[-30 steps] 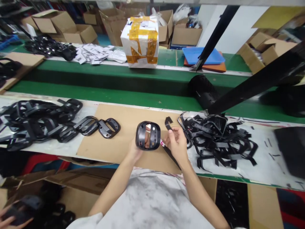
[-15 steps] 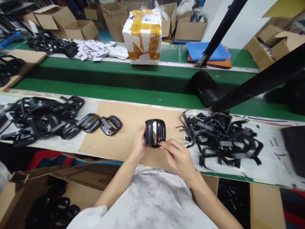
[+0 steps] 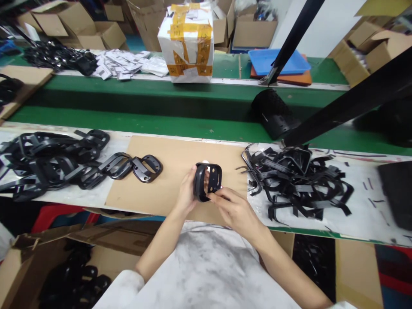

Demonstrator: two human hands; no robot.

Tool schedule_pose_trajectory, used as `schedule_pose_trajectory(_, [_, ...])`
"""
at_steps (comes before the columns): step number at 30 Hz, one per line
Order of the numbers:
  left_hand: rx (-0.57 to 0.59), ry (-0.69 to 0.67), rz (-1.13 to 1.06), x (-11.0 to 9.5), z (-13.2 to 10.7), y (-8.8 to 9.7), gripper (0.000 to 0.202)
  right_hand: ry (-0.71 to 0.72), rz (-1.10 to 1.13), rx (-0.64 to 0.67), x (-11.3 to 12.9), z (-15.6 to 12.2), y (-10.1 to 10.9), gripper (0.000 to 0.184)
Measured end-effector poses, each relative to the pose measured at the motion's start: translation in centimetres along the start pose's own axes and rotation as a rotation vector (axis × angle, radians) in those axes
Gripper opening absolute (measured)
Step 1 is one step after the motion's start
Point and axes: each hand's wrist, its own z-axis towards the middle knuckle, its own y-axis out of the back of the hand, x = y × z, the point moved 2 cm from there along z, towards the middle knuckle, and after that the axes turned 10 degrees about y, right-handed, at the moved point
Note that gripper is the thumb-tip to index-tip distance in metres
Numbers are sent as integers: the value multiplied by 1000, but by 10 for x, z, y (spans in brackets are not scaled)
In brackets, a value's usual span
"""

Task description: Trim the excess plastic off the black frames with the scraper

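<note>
A black plastic frame with rounded corners and a raised band (image 3: 200,182) is held upright above a brown cardboard sheet (image 3: 175,206). My left hand (image 3: 187,191) is closed around its left side, with some fingers hidden behind it. At the lower right edge, my right hand (image 3: 233,208) pinches with thumb and forefinger against the frame; whether a small part sits between those fingertips is hidden. To the left, two similar black frames (image 3: 147,168) lie on the cardboard, touching each other.
A heap of black frames (image 3: 53,161) covers the bench on the left. Loose bent black strips (image 3: 299,184) are piled to the right. A slanting black post (image 3: 347,103) crosses the right side. Behind stands a white taped box (image 3: 186,43) beside a blue tray (image 3: 278,61).
The view has shifted slightly. Both hands keep hold of the frame, which is turned a little, and my right fingertips have moved slightly left along its lower edge.
</note>
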Motion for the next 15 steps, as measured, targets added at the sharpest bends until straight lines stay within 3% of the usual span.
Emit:
schedule_pose_trajectory(5, [75,64,10,-4,-6,-1,49,-156,221,170,-5,2,15,29])
schedule_pose_trajectory(7, [136,53,-5,-6,-11,-4,49,-226,327,104,-6,-1,20,22])
schedule_pose_trajectory(9, [213,62,-26,-8,-17,-10,53,-307,342,-101,-9,-5,24,18])
schedule_pose_trajectory(10, [243,74,-42,-8,-19,-13,55,-346,324,-232,-10,-8,24,23])
schedule_pose_trajectory(12, [273,99,-67,-5,-25,-19,55,-386,336,-415,-11,-11,21,54])
schedule_pose_trajectory(14, [292,116,-69,0,-30,-24,52,-375,442,-423,-10,-11,13,94])
schedule_pose_trajectory(15, [302,120,-68,2,-33,-26,49,-368,492,-384,-9,-9,9,106])
